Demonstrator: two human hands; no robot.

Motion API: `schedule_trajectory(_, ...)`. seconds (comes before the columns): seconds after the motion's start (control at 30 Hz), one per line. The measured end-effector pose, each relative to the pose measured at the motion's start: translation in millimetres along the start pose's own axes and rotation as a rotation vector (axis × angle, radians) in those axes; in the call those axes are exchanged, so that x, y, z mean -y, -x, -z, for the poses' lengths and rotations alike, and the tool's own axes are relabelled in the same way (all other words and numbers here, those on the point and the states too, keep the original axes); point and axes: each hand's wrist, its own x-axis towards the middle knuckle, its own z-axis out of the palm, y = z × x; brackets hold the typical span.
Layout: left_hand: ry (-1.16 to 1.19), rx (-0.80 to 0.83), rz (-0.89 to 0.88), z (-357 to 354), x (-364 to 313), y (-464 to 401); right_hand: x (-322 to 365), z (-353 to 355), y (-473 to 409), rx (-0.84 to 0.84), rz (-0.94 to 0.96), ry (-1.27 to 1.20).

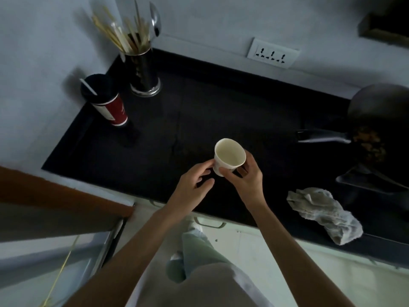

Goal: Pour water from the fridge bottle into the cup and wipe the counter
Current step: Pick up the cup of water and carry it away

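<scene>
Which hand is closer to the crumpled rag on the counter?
The right hand. It holds the cup, with the rag off to its right. The left hand is on the cup's far side, farther from the rag.

We see a black counter (199, 103) set against a pale wall. Far beyond our left hand (192, 185), a metal holder of chopsticks and spoons (143, 72) stands in the back corner, with a red lidded cup with a straw (108, 103) just beside it. To the right of our right hand (245, 180) lies a crumpled grey cloth (321, 213) near the front edge; beyond it sits a dark pan (380, 120)
</scene>
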Motion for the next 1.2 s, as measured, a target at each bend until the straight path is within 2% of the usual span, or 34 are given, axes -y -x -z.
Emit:
schedule_trajectory(0.37,0.023,-0.06,0.026,36.5,-9.1,-98.3,13.3,-25.9,-110.5,0.075,0.018,0.045)
schedule_trajectory(0.6,0.003,-0.019,0.045,69.2,-5.5,-144.3,11.1,-53.0,-155.1,0.045,-0.03,0.057)
schedule_trajectory(1.2,-0.019,0.141,0.165,85.0,26.8,-184.9,-23.8,-80.3,-169.8,-0.088,-0.213,0.107)
